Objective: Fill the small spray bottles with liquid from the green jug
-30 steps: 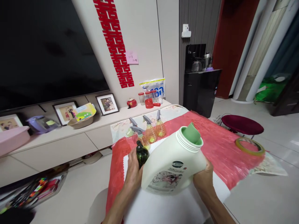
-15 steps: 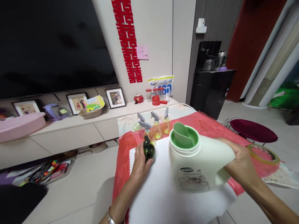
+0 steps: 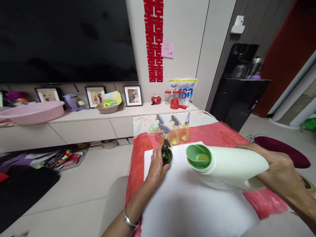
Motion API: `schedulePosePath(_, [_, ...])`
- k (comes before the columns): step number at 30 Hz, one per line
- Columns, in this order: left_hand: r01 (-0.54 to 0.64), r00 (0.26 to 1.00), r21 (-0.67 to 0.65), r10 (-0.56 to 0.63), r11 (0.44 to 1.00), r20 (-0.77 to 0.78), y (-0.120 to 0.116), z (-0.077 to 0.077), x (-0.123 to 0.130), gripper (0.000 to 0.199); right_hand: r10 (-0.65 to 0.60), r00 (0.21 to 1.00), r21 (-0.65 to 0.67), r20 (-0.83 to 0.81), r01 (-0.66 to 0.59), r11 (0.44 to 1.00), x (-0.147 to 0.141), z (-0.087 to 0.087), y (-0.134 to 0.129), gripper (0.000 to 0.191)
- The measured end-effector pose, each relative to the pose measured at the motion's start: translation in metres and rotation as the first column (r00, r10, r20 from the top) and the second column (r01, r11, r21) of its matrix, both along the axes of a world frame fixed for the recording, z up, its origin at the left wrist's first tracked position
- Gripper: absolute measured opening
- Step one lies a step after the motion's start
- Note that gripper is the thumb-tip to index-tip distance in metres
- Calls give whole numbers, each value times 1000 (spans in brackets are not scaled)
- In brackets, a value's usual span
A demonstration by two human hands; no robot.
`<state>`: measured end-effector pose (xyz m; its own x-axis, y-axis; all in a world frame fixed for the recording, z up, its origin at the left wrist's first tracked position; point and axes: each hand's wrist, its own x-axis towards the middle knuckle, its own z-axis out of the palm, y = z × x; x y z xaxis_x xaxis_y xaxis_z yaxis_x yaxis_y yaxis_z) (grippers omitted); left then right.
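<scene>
My left hand [image 3: 157, 163] is wrapped round a dark green pump bottle [image 3: 167, 155], which stands upright on a white sheet [image 3: 180, 200]. To its right my right hand [image 3: 276, 164] grips the handle of a big pale green detergent jug [image 3: 234, 164], held in the air above the sheet. The jug is tilted over to the left, and its green spouted mouth [image 3: 199, 157] points toward the pump bottle, a gap between them. Some yellowish liquid shows inside the mouth. Behind the pump bottle stand several clear yellowish spray bottles [image 3: 175, 135] with grey trigger heads.
A red cloth [image 3: 212, 133] covers the table under the sheet. Behind it runs a low white cabinet [image 3: 81, 131] with picture frames, a pink basin [image 3: 34, 112], red-lidded jars [image 3: 168, 96] and a bag marked 100. A dark red stool [image 3: 281, 153] is at the right.
The jug has tipped from nearly upright to lying over leftward, its mouth lower and facing the pump bottle. My left hand keeps its hold on the bottle. The camera view has turned left.
</scene>
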<state>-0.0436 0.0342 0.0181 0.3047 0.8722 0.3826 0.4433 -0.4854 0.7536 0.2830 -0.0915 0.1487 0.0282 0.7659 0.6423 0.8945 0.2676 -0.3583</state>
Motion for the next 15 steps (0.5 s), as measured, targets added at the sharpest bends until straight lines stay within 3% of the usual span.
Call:
schedulePosePath(3, [-11, 1000, -23, 11, 1000, 11, 0, -1, 0, 75, -104, 967, -29, -234, 100, 995, -4, -7, 14, 32])
schedulePosePath(6, [-10, 1000, -42, 10, 999, 1, 2, -3, -1, 78, -238, 823, -41, -516, 254, 966, -10, -20, 30, 41])
schedulePosePath(8, [-5, 1000, -43, 5, 999, -7, 3, -4, -1, 79, -271, 765, -29, -584, 315, 949, -13, -31, 41, 42])
schedulePosePath(15, [-10, 1000, -40, 10, 999, -11, 2, -4, -1, 76, -283, 680, -17, -677, 370, 929, -18, -69, 79, 39])
